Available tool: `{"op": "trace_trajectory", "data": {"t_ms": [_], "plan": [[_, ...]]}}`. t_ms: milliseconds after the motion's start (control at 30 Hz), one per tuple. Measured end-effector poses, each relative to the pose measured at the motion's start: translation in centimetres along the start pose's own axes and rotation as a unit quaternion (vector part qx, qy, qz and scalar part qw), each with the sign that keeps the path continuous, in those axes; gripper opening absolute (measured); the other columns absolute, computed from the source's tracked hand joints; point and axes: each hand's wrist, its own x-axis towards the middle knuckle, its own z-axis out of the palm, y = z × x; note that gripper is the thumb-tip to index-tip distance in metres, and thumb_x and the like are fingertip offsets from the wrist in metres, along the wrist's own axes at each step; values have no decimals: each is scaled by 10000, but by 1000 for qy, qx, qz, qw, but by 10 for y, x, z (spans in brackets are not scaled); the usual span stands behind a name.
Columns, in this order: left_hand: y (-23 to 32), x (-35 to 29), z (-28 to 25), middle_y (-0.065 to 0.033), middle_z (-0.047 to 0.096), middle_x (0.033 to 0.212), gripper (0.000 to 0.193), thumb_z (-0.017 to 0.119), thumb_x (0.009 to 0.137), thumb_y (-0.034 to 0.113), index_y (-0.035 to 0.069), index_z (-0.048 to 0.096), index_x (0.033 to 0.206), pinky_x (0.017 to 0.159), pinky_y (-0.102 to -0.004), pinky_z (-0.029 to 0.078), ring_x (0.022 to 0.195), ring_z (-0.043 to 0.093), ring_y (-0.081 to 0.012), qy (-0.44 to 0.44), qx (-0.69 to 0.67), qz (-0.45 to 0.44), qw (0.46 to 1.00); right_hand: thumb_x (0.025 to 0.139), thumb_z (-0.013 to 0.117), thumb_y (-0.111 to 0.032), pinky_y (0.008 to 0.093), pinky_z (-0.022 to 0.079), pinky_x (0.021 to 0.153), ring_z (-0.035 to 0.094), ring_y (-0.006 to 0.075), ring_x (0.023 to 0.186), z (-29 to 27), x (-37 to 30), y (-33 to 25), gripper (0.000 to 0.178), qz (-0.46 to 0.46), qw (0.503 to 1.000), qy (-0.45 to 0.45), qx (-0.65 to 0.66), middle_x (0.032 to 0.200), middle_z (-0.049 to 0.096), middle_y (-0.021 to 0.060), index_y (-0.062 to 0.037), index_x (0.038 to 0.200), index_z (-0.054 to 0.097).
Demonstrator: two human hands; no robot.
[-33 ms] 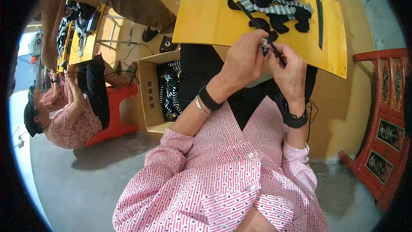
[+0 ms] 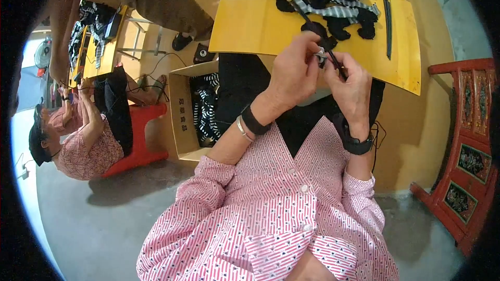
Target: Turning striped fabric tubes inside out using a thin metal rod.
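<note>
My left hand (image 2: 296, 70) and my right hand (image 2: 351, 87) meet just in front of the near edge of the yellow table (image 2: 239, 26). A thin black rod (image 2: 335, 62) slants between them, its lower end inside the curled fingers of my right hand. My left thumb and fingers are pinched on a small grey-and-white piece (image 2: 321, 53) beside the rod, too small to name surely. Beyond my fingers, the rod's far part reaches toward a heap of black and grey-white striped knit pieces (image 2: 338, 13). More black rods (image 2: 388, 26) lie on the table to the right.
A cardboard box (image 2: 182, 112) with black-and-white striped fabric stands left of my lap. To the right is a carved red wooden piece of furniture (image 2: 469, 145). On the left, a person (image 2: 88, 145) works at another table, seated on a red stool (image 2: 148, 130); another person stands nearby.
My left fingers have shifted slightly around the small piece, and the far part of the rod has moved a little. My right hand stays in place.
</note>
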Motion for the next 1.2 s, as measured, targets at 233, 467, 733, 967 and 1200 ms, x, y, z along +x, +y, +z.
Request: {"op": "trace_trajectory", "data": {"t_ms": [233,467,733,967,1200], "plan": [[1,6,5,-117,554,679,313,540,691,-64,11,418,969,569,-276,464,621,581,-199,38,-92,-89,991,773,587,-203,270,414,516,499,150,530,9,-1,1,215,64,990,17,123,622,548,85,6,809,550],[7,10,-2,-124,538,661,245,515,692,-61,16,443,913,544,-287,452,606,577,-226,-19,-59,-63,996,797,558,-255,332,420,559,552,284,608,10,3,5,282,102,993,-21,48,672,542,175,21,811,505],[-1,-3,12,-169,498,709,204,533,674,14,6,444,857,564,-375,420,667,522,-348,-21,0,15,1000,815,494,-148,384,393,560,482,406,650,15,-4,-3,177,7,998,56,-37,674,481,215,15,775,440],[1,-3,7,-161,489,687,217,512,665,-27,6,425,861,561,-344,426,667,533,-323,-6,-33,-22,999,806,491,-103,362,388,554,452,339,591,19,-7,0,147,-9,1000,15,7,656,452,184,18,779,414],[-21,-2,10,-48,541,766,288,569,645,-59,55,447,881,627,-253,449,728,547,-140,-19,-336,-246,909,818,465,-75,296,376,582,429,197,610,28,0,27,98,23,996,-2,85,646,440,101,16,796,435]]}}
